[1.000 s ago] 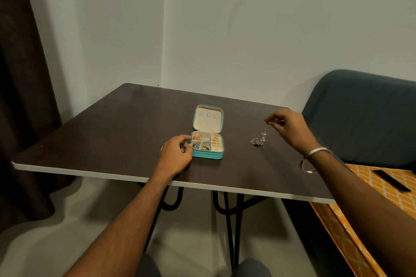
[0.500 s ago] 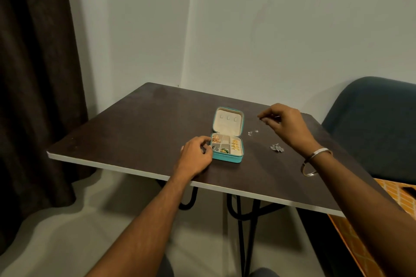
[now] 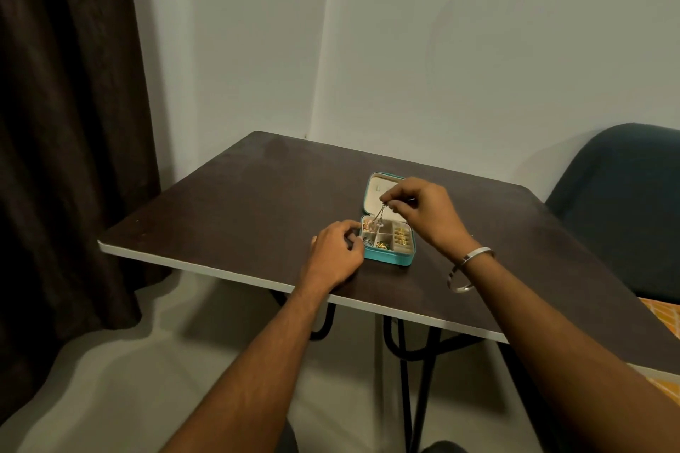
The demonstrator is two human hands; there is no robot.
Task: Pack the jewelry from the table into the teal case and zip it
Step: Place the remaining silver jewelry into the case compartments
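Nearest me, the left hand (image 3: 333, 254) sits curled against the case's (image 3: 390, 254) near-left corner, fingertips touching the rim, steadying it I'd guess. One teal case, lid flipped up at the back, six little compartments; the gold bits in them are too small to count. Just past the left hand, the right hand (image 3: 423, 211) hovers over the case, thumb and forefinger pinching one silvery earring (image 3: 376, 222) by its top, so it dangles into the back-middle compartment. Looks feather-light, thin and bendy, easy to snag or drop, so holding the hook end seems right. One bangle (image 3: 467, 268) on that wrist. No loose jewelry visible beside the case.
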